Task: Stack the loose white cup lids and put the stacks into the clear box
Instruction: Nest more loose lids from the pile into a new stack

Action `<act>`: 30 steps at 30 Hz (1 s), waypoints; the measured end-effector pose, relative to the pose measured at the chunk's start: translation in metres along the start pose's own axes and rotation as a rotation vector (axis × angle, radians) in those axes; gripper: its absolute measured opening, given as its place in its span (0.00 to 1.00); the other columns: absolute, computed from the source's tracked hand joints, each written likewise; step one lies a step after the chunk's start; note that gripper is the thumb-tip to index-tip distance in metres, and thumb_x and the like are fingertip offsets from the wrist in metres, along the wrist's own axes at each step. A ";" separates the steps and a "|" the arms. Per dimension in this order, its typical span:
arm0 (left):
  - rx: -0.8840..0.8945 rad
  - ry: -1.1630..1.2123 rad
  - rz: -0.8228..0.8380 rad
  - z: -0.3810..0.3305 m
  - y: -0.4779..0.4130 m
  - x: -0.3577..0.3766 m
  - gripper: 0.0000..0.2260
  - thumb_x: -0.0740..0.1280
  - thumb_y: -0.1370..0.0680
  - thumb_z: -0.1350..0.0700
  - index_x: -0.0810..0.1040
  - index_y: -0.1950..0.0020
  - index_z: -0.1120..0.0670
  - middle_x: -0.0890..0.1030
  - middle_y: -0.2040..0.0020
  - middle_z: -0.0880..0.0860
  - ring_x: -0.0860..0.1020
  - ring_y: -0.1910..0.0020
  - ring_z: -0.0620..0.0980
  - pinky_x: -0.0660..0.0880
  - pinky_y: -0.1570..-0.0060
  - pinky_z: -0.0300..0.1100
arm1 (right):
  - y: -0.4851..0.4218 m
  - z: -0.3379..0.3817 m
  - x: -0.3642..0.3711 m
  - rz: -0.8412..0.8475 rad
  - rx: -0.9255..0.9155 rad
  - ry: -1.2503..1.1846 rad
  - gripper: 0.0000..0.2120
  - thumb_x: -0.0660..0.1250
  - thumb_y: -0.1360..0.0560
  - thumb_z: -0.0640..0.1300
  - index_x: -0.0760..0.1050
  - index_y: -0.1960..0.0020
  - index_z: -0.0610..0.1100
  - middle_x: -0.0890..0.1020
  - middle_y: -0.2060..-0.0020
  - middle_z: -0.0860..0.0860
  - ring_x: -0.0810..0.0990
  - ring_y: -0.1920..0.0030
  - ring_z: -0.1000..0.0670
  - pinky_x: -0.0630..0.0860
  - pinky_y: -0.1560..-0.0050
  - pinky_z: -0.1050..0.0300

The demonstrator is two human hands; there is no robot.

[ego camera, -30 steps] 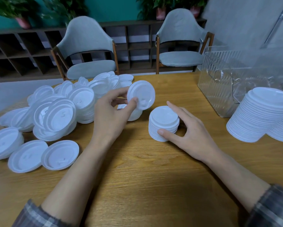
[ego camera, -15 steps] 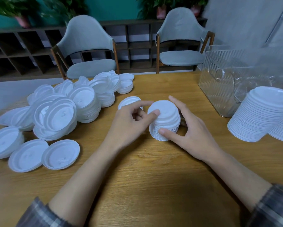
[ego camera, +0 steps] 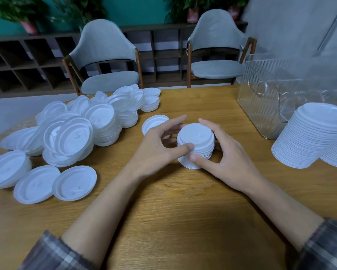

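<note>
A short stack of white lids stands on the wooden table in the middle. My left hand grips its left side with thumb and curled fingers. My right hand grips its right side, thumb at the front, fingers round the back. A single lid lies just behind my left hand. A heap of loose white lids covers the table's left part. The clear ribbed box stands at the right rear.
Two tall stacks of lids stand in front of the clear box at the right edge. Two flat lids lie at the near left. Two grey chairs stand behind the table.
My left hand carried a lid from above the pile onto the short stack. Both hands now hold the stack's sides.
</note>
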State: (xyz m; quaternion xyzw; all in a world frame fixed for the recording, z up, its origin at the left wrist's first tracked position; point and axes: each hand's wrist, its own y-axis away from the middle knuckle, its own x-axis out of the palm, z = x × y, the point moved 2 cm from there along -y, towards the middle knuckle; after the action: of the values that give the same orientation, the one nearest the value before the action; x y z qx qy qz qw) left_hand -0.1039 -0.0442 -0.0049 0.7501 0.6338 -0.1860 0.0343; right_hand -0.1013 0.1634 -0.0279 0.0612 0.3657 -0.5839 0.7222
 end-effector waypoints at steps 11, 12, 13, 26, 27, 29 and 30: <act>0.060 -0.137 -0.216 -0.003 0.007 0.020 0.22 0.83 0.32 0.45 0.81 0.41 0.43 0.82 0.43 0.42 0.80 0.41 0.40 0.79 0.42 0.49 | 0.001 0.000 0.000 -0.003 -0.007 0.005 0.39 0.75 0.28 0.61 0.63 0.21 0.62 0.74 0.34 0.63 0.72 0.31 0.59 0.69 0.35 0.65; 0.058 -0.153 -0.220 -0.003 0.008 0.021 0.23 0.83 0.32 0.44 0.80 0.41 0.44 0.82 0.43 0.42 0.80 0.41 0.40 0.79 0.42 0.48 | 0.001 -0.001 0.001 -0.006 -0.010 0.011 0.39 0.76 0.27 0.58 0.64 0.21 0.61 0.75 0.36 0.63 0.73 0.32 0.58 0.69 0.36 0.66; 0.052 -0.159 -0.222 -0.003 0.009 0.022 0.23 0.84 0.33 0.44 0.80 0.42 0.43 0.83 0.43 0.41 0.80 0.42 0.40 0.79 0.43 0.47 | 0.000 -0.002 0.001 -0.006 -0.011 0.015 0.38 0.77 0.27 0.56 0.65 0.21 0.61 0.75 0.37 0.62 0.73 0.33 0.58 0.69 0.37 0.66; 0.174 -0.249 -0.321 0.001 0.000 -0.005 0.13 0.72 0.23 0.41 0.83 0.46 0.48 0.84 0.48 0.43 0.82 0.44 0.46 0.78 0.45 0.44 | -0.001 -0.001 0.000 0.000 -0.019 0.040 0.41 0.78 0.29 0.60 0.64 0.20 0.61 0.75 0.33 0.65 0.70 0.30 0.65 0.61 0.36 0.77; 0.191 -0.312 -0.355 0.005 -0.001 -0.013 0.10 0.73 0.22 0.45 0.82 0.46 0.49 0.84 0.48 0.43 0.81 0.44 0.45 0.76 0.44 0.39 | -0.001 -0.002 -0.001 -0.003 -0.015 0.040 0.41 0.78 0.29 0.60 0.64 0.20 0.62 0.75 0.33 0.65 0.70 0.30 0.65 0.61 0.36 0.77; 0.186 -0.479 -0.370 0.015 -0.004 -0.024 0.10 0.75 0.23 0.52 0.82 0.43 0.51 0.84 0.47 0.43 0.81 0.45 0.43 0.75 0.43 0.36 | -0.001 -0.002 -0.001 -0.010 -0.007 0.038 0.41 0.78 0.30 0.61 0.64 0.21 0.62 0.75 0.34 0.66 0.70 0.31 0.65 0.60 0.37 0.78; 0.175 -0.551 -0.354 0.020 -0.005 -0.028 0.11 0.75 0.24 0.54 0.82 0.42 0.51 0.84 0.48 0.43 0.81 0.46 0.43 0.76 0.42 0.40 | -0.001 -0.002 -0.001 -0.014 -0.004 0.039 0.41 0.78 0.30 0.61 0.64 0.21 0.62 0.75 0.34 0.66 0.70 0.31 0.65 0.60 0.37 0.78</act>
State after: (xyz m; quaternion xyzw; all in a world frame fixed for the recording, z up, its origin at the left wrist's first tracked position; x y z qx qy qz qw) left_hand -0.1174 -0.0750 -0.0134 0.5498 0.7028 -0.4386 0.1068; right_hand -0.1033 0.1655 -0.0284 0.0689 0.3813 -0.5869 0.7110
